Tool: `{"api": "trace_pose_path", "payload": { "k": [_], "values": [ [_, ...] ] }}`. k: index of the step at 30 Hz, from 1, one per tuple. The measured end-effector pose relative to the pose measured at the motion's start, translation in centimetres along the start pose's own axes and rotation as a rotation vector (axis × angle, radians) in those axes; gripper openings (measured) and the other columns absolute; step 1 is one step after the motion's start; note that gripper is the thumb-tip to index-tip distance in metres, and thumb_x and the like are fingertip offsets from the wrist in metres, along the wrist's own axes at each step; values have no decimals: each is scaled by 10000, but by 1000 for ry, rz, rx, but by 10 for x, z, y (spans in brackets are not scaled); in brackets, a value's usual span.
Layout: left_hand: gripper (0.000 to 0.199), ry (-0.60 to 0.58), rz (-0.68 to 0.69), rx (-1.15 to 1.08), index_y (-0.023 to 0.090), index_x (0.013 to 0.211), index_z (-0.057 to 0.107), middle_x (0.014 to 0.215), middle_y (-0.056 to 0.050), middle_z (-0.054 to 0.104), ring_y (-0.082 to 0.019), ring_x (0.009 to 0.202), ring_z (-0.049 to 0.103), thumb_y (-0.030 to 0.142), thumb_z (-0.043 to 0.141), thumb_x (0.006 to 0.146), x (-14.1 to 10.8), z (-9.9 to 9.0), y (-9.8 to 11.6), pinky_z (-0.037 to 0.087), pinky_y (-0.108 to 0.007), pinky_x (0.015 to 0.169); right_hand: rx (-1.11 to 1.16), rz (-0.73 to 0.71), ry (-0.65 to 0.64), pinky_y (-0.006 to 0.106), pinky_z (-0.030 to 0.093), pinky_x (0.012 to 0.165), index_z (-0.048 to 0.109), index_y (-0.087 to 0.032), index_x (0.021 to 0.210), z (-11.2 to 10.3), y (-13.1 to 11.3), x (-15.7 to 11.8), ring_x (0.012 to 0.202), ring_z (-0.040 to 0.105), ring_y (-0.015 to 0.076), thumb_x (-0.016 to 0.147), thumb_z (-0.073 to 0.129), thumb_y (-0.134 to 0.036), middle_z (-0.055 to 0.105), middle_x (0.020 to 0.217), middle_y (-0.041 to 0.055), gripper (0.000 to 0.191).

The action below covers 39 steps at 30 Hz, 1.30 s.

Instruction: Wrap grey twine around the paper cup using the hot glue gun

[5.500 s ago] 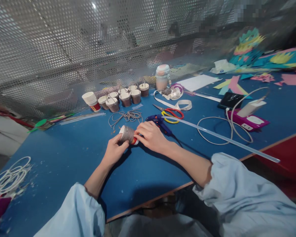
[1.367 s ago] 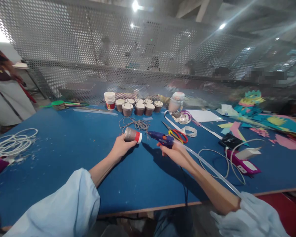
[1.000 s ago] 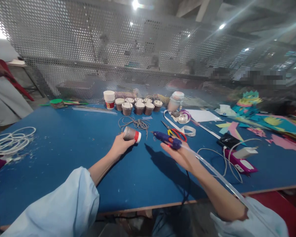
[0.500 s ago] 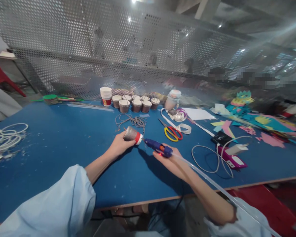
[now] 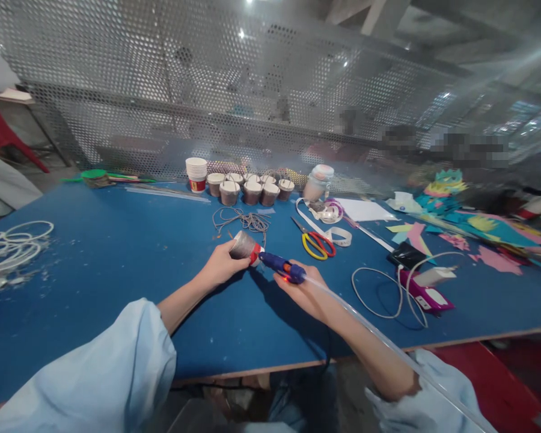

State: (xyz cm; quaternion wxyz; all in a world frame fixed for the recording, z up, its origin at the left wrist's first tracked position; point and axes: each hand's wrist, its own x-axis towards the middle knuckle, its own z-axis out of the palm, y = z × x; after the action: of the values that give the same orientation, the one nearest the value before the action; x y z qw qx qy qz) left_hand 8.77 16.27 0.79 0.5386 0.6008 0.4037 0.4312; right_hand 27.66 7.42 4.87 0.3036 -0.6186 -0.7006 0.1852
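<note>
A paper cup [image 5: 243,247], partly wrapped in grey cord with a red band still showing, lies tilted in my left hand [image 5: 219,263], whose fingers are closed round it. My right hand [image 5: 307,293] grips a blue glue gun [image 5: 279,265] with a small red light lit and a long clear glue stick [image 5: 365,325] running out of its back. The gun's nozzle is at the cup's red band; whether it touches cannot be made out. Loose grey cord [image 5: 247,221] lies on the table just beyond the cup.
Several wrapped cups [image 5: 252,192] stand at the back beside a cup stack [image 5: 196,174]. Scissors [image 5: 315,243], a jar [image 5: 318,182], a purple power strip [image 5: 426,291] with white cable and paper scraps [image 5: 496,257] lie rightward. White cord coils [image 5: 13,246] are at the left.
My right hand has moved the glue gun slightly left, bringing its nozzle over the cup's red band. The cup is still in my left hand. The view has shifted a little.
</note>
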Motion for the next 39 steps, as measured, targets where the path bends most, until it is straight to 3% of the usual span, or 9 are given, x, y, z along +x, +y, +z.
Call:
{"api": "trace_pose_path", "payload": {
  "k": [8,18,25,33,39],
  "values": [
    [226,-26,36,14,139,777,706,677,-17,686,-153,607,575,217,740,567,1,-1,-1,448,-244,593,-27,-30,-20,228,364,497,495,-212,639,0,1,1,518,470,120,791,531,-380,535,574,-16,230],
    [209,-27,4,18,140,786,682,684,-11,672,-136,591,555,195,702,586,0,-1,2,419,-238,585,-5,-20,-38,231,356,517,487,-212,642,1,-2,-2,540,457,123,790,527,-381,519,583,-18,229],
    [214,-57,-8,9,129,784,671,638,3,628,-115,551,506,207,690,586,0,-2,0,378,-228,544,6,62,-9,244,360,521,516,-205,661,-2,4,4,527,464,122,768,534,-398,551,599,-13,222],
    [270,-90,11,29,118,844,681,734,-21,681,-133,636,570,234,709,601,-1,-2,3,436,-242,634,64,61,-58,242,358,535,528,-195,655,-1,-1,1,548,474,120,758,543,-388,562,612,-10,219],
    [248,-121,17,32,116,845,671,715,-10,658,-124,621,558,223,675,620,-1,-3,1,428,-236,619,119,147,-24,258,336,519,521,-189,628,-7,-1,7,523,423,118,724,563,-403,497,559,-16,238]
  ]
}}
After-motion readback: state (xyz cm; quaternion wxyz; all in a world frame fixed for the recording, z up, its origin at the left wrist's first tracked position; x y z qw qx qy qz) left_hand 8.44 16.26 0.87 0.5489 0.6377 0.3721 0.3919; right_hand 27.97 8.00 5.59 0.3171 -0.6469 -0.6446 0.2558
